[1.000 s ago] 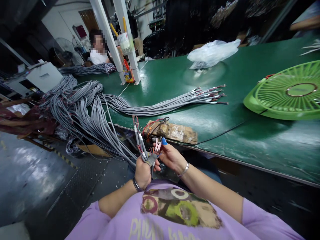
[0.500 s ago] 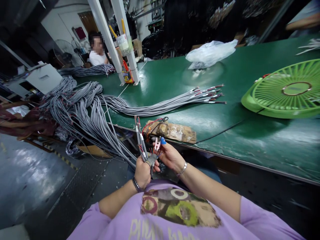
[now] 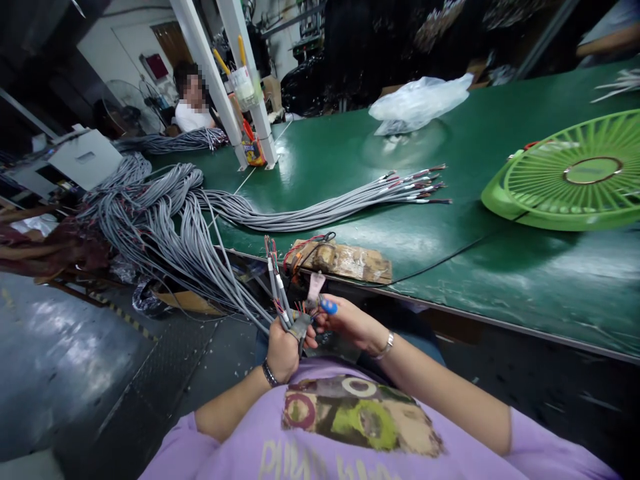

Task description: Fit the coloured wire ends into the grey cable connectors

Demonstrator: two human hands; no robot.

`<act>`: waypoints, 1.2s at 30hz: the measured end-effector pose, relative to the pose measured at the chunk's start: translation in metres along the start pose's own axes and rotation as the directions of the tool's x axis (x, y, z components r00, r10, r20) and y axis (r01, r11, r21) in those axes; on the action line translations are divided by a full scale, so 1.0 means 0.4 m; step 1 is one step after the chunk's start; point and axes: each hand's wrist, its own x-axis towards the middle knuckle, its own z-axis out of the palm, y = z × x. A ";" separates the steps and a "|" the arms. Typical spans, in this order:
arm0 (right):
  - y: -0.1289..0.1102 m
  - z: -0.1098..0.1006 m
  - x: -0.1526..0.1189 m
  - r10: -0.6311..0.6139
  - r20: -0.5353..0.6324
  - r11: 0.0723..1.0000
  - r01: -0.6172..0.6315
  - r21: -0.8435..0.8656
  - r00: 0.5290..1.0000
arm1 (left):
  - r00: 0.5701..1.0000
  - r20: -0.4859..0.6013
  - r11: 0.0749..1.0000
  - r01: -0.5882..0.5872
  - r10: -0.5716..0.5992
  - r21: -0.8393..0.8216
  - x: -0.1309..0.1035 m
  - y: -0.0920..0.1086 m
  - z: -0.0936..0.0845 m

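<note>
My left hand (image 3: 284,348) is closed around several grey multi-core cables (image 3: 281,297), a grey wrap covering its thumb. Their stripped ends point up and away, showing thin red, green and dark wires. Pinched close beside it is my right hand (image 3: 345,320), with a blue covering on one fingertip. At its fingers stands a pale pink piece (image 3: 315,285), whose kind I cannot make out. Right-hand fingertips touch or nearly touch fine coloured wires (image 3: 301,308) at the left thumb; what they grip is hidden.
A wooden block (image 3: 357,261) with wires lies at the edge of the green table (image 3: 320,150). Behind it stretches a grey cable bundle (image 3: 320,217). A green fan (image 3: 565,177) and plastic bag (image 3: 420,103) are further right. Another person (image 3: 193,110) sits beyond the white posts.
My right hand has turned and shifted slightly down and right. The pink piece now stands more upright and looks longer. My left hand keeps its hold on the cables.
</note>
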 end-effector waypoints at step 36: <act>0.019 -0.014 0.001 -0.132 -0.146 0.991 0.130 -0.023 0.980 | 0.999 0.023 0.999 0.031 -0.031 -0.033 0.007 0.017 -0.003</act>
